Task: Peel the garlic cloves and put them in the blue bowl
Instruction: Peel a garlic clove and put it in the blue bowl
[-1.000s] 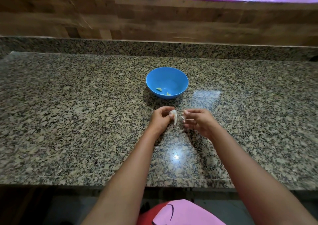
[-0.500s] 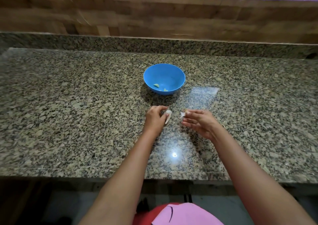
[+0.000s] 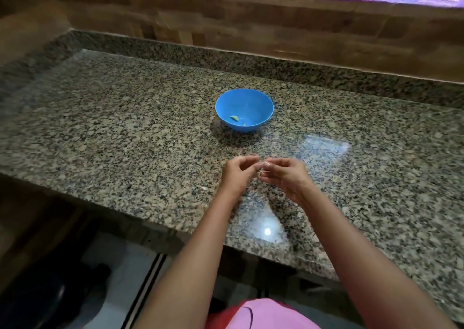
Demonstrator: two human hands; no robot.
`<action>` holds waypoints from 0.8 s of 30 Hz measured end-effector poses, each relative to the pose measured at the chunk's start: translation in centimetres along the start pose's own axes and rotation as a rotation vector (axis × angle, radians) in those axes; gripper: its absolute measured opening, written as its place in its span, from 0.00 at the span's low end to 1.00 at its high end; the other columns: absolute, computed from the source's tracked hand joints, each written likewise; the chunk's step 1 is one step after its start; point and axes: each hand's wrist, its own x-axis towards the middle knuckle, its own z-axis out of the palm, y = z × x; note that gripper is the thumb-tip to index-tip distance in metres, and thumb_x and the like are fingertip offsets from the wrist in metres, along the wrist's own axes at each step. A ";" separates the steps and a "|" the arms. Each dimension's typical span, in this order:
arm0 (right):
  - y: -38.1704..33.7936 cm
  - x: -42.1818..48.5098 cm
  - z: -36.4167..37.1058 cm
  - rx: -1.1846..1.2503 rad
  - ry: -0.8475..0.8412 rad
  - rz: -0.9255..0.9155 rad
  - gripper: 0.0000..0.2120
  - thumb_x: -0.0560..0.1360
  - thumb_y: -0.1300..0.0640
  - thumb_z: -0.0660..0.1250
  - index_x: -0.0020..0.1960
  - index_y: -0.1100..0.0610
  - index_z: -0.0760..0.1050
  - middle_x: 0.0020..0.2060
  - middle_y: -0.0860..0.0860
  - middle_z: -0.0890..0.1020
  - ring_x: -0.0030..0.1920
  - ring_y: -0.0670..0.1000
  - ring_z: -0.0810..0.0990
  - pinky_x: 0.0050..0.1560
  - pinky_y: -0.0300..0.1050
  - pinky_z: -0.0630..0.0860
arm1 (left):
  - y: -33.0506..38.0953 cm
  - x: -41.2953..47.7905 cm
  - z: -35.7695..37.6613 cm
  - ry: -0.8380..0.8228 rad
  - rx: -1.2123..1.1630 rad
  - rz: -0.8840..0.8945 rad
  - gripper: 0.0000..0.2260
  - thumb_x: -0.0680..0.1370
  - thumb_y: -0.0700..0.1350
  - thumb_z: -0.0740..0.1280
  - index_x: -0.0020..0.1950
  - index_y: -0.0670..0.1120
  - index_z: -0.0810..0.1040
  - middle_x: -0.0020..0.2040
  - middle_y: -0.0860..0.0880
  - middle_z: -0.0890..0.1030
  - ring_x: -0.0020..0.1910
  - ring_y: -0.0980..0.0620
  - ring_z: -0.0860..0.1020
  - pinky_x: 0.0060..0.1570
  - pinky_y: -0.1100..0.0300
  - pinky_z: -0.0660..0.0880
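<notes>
Nearest the viewer, a fold of pink cloth (image 3: 266, 313) shows at the bottom edge, with both forearms reaching forward from it over the front edge of the speckled granite counter (image 3: 125, 132).

Beyond that edge the two hands meet above the counter. The left hand (image 3: 238, 175) has its fingers curled inward toward the right hand (image 3: 286, 178), whose thumb and fingertips pinch together at the point where the hands touch. Between them sits a small pale bit, the garlic clove (image 3: 262, 171), mostly hidden by the fingers and blurred, so how much skin remains on it cannot be told. Both hands seem to be grasping it: the left steadying it, the right nipping at the skin, which is the sensible split for stripping a thin, clinging husk. Holding it low over the counter likely lets loose skin drop there and not into the bowl.

Just behind the wrists, a bright reflection glares on the polished stone.

Farther out, straight ahead of the hands and well apart from them, stands the blue bowl (image 3: 261, 102). Inside it, near the bottom, lie a pale peeled clove (image 3: 235, 118) and a second smaller piece beside it, so the task appears under way with more to add. The bowl's spot directly ahead makes for a short reach once this clove is bare.

Beyond the bowl rises the counter's stone upstand, then a wood-panelled wall (image 3: 276, 27).
</notes>
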 end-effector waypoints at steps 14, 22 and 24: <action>0.1 0.0 -0.8 -0.537 0.040 -0.103 0.11 0.75 0.52 0.67 0.45 0.61 0.79 0.39 0.55 0.80 0.36 0.50 0.76 0.35 0.44 0.75 | 0.1 -0.3 -0.3 -0.029 -0.201 -0.111 0.06 0.71 0.35 0.72 0.45 0.42 0.79 0.42 0.47 0.82 0.41 0.55 0.80 0.43 0.67 0.77; 0.8 -0.5 -0.6 -0.251 0.036 -0.172 0.04 0.72 0.62 0.70 0.46 0.61 0.79 0.36 0.53 0.83 0.34 0.49 0.80 0.37 0.42 0.79 | 0.0 -0.1 -0.1 -0.080 -0.349 -0.108 0.06 0.71 0.31 0.71 0.41 0.40 0.77 0.38 0.45 0.80 0.38 0.52 0.79 0.40 0.65 0.78; 0.8 -0.7 -0.6 -0.216 0.025 -0.190 0.05 0.72 0.63 0.70 0.48 0.62 0.79 0.37 0.55 0.83 0.34 0.50 0.81 0.37 0.42 0.80 | 0.1 -0.1 0.2 -0.084 -0.402 -0.125 0.07 0.70 0.29 0.70 0.40 0.40 0.76 0.38 0.45 0.79 0.38 0.51 0.79 0.42 0.63 0.79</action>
